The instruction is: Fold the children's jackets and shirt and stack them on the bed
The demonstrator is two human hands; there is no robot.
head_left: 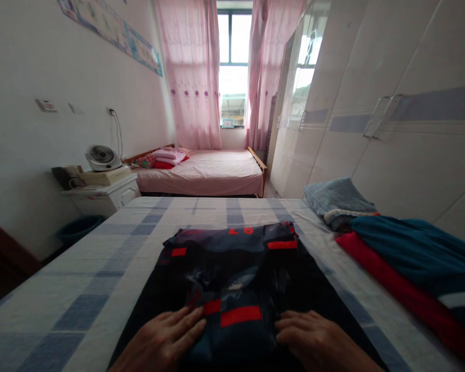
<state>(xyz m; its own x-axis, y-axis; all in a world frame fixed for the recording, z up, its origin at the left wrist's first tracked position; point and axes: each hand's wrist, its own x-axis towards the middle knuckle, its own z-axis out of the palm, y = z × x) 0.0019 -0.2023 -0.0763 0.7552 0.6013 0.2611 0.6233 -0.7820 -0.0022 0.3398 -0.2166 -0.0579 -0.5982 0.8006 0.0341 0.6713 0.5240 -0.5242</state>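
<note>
A dark, partly folded shirt with red bars and red characters lies in front of me on the bed, on a wider spread of black cloth. I cannot tell whether that cloth belongs to the shirt. My left hand rests flat on the shirt's near left part, fingers stretched out beside a red bar. On the near right part lies my right hand, palm down with its fingers extended. Neither hand visibly grips the fabric. The near edge of the shirt is hidden by the frame's bottom.
To the right on the checked bedsheet lie teal clothing, a red garment and a grey folded cloth. White wardrobes line the right side. A fan stands left; another bed is by the window.
</note>
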